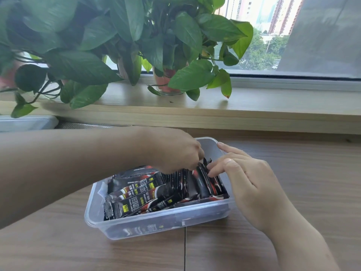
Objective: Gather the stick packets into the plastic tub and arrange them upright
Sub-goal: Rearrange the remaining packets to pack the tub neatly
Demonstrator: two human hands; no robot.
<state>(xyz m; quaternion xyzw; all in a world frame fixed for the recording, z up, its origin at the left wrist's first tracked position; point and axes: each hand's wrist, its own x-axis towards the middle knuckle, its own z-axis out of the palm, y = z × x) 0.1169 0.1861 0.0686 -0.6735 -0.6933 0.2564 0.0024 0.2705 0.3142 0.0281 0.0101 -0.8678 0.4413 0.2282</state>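
the right hand [248, 184], fingers nearly straight, is steadying the packets [140, 189] in the tub [88, 210] while the left hand [181, 153] is pinching one upright, probably best kept pressed snug against the right end.

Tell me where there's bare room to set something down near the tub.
Bare table right of the tub, beyond the right hand, and in front of the tub. Crowded inside the tub: stick packets plus the left hand.
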